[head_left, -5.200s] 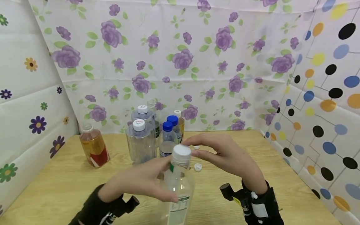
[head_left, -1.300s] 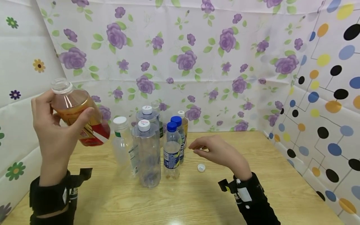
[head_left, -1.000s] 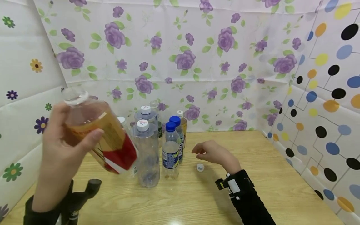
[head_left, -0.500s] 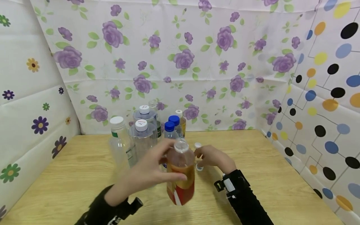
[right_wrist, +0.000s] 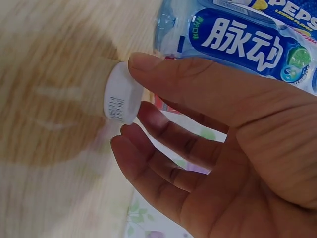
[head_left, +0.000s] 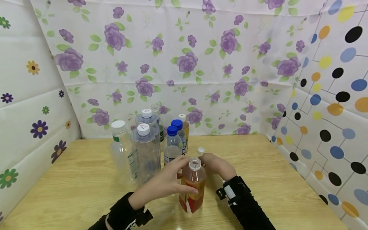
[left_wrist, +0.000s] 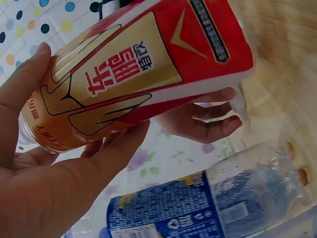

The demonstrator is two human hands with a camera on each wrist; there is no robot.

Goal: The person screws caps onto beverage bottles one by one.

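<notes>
My left hand grips an uncapped amber tea bottle with a red and gold label. The bottle stands upright on the wooden table, front centre. Just behind the bottle, my right hand reaches down to the tabletop. In the right wrist view its thumb and forefinger pinch a small white cap that lies on the wood. The head view hides that cap behind the hand and bottle. The right hand's fingers also show past the bottle in the left wrist view.
Several capped bottles cluster behind: a clear one with a white cap, two big clear ones, blue-capped ones. A second loose white cap lies by them. Patterned cloth walls close in left, back and right.
My left hand brought the amber bottle from high on the left down to the table at front centre and stood it upright. My right hand closed on the white cap beside it.
</notes>
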